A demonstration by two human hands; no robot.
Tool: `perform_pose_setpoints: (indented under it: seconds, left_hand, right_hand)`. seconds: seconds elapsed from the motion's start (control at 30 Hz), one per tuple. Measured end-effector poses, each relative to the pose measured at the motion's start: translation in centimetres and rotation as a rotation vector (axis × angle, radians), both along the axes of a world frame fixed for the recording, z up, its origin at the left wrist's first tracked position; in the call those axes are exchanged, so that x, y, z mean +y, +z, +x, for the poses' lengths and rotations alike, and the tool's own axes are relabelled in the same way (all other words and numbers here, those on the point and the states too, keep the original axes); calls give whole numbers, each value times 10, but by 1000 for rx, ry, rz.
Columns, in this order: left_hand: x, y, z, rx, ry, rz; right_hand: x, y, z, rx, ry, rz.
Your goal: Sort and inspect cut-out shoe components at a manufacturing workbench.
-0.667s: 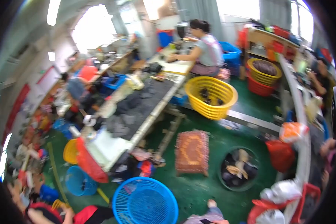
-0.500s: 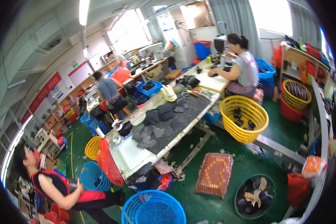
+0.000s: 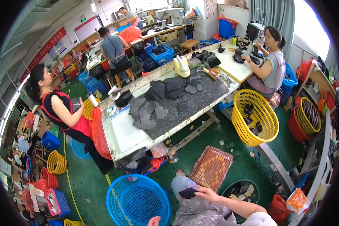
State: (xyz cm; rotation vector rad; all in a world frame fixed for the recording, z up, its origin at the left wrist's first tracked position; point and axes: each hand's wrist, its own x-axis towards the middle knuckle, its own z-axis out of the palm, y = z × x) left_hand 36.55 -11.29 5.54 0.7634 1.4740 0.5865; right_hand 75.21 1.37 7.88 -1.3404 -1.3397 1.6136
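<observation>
A small, dark, curved piece of material (image 3: 187, 193) is pinched in the fingers of my right hand (image 3: 208, 194), low over my lap. Only part of my left hand (image 3: 154, 221) shows at the lower edge, and its fingers are mostly cut off. Nearest to it stands a large blue plastic basket (image 3: 138, 201). Beyond my knees rises a long worktable (image 3: 130, 130), with cut black pieces (image 3: 148, 113) spread over a dark sheet (image 3: 207, 96).
Right of the table stands a yellow basket (image 3: 257, 124) with black items. A stool with a beaded cover (image 3: 211, 165) and a scrap bin (image 3: 245, 192) sit near my right arm. One person (image 3: 66, 109) stands at the left; another person (image 3: 268, 67) sits at a machine.
My hands, right forearm and lap have come into view, the right hand with the dark piece. The person at the left appears more upright, beside the table. The whole view has shifted.
</observation>
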Motion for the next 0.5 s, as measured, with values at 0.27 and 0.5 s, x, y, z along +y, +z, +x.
perform_pose_setpoints:
  seconds: [0.27,0.5]
  left_hand:
    - [187,113,171,-148,248,318]
    - [441,44,236,-12,189,559]
  right_hand:
    - [132,44,9,301,464,-31]
    - [265,-212,192,-992,486,204]
